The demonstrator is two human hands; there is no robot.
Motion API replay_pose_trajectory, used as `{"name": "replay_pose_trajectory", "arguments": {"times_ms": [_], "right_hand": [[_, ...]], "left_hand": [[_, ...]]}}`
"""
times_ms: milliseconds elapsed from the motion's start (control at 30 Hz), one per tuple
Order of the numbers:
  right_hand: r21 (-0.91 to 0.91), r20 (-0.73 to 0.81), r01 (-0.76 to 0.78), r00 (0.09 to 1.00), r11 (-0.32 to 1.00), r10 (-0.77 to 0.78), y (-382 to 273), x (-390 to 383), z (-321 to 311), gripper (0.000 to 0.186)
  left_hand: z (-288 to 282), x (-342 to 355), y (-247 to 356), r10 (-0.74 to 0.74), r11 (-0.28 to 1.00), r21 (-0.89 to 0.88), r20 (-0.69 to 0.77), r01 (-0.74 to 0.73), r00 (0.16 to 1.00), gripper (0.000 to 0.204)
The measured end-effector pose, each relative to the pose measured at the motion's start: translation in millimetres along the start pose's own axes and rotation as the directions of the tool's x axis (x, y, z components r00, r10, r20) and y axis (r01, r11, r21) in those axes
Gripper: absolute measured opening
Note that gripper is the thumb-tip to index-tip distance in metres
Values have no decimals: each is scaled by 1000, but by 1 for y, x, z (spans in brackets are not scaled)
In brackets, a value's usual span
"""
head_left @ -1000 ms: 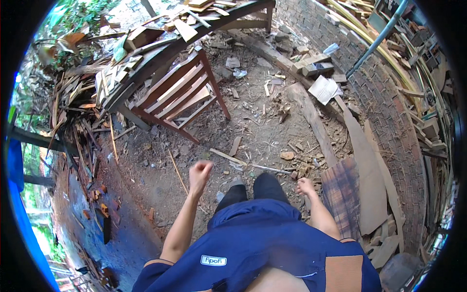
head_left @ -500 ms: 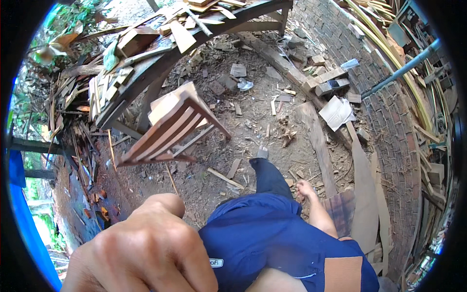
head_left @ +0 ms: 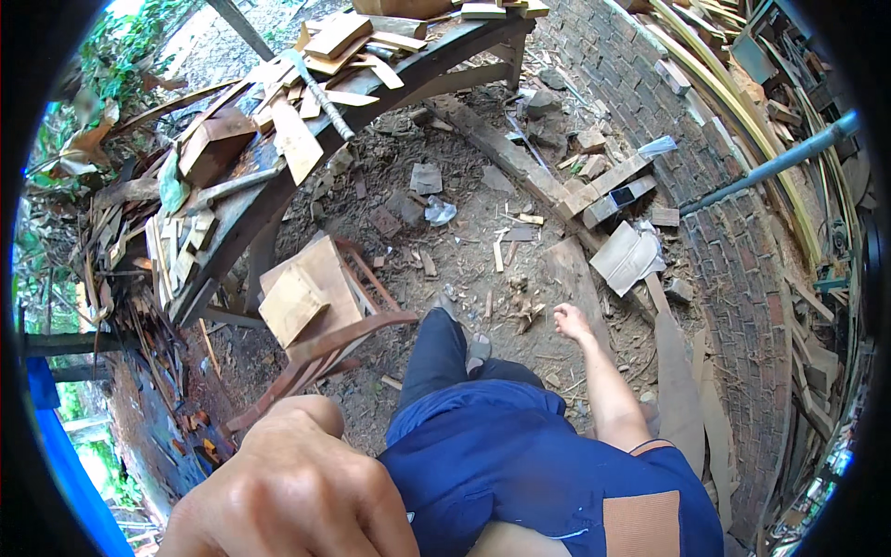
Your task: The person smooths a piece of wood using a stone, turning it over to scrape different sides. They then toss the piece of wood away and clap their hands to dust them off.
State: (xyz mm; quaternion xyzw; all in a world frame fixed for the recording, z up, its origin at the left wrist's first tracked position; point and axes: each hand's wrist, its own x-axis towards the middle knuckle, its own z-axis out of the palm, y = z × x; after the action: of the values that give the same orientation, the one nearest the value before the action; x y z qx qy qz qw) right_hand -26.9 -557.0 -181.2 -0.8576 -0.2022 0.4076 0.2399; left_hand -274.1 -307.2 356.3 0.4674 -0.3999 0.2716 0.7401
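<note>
My left hand is large in the lower left, close to the camera, its fingers curled into a fist. Its palm side is hidden, so I cannot see what it holds, if anything. Just beyond it stands a wooden chair with a slatted back, a square wooden piece on its seat. My right hand hangs out over the ground on a stretched arm, fingers loosely closed and nothing visible in them. Beneath it lie dirt and a pile of wood splinters.
A long wooden bench heaped with offcuts curves along the left. On the right runs a low brick wall with a blue-grey pipe over it. Planks, a flattened cardboard piece and rubble lie along the wall.
My body has come forward, and the chair is nearer and seen more from above. My right arm has swung forward, away from my side. The left fist stays near the camera.
</note>
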Motion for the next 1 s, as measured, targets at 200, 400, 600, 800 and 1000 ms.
{"name": "replay_pose_trajectory", "arguments": {"times_ms": [200, 400, 600, 800, 1000], "right_hand": [[-190, 173, -78, 978, 979, 112, -30, 44, -11, 28], [-78, 188, -365, 909, 928, 373, -92, 77, -38, 29], [13, 25, -172, 985, 985, 172, -145, 158, -64, 29], [-99, 146, -228, 960, 969, 241, -180, 237, -101, 30], [74, -206, 246, 952, 966, -227, -196, 380, -148, 23]], "left_hand": [[-91, 31, -16, -84, 997, 3, 58, 84, 995, 19], [-180, 65, -19, -221, 975, -63, -126, 214, 967, 18], [-270, 118, -44, -138, 986, -106, -56, 132, 989, 21], [-350, 111, -58, -51, 991, -125, 44, 56, 998, 20], [-436, 82, -131, -323, 761, 77, -817, 645, 478, 38]]}}
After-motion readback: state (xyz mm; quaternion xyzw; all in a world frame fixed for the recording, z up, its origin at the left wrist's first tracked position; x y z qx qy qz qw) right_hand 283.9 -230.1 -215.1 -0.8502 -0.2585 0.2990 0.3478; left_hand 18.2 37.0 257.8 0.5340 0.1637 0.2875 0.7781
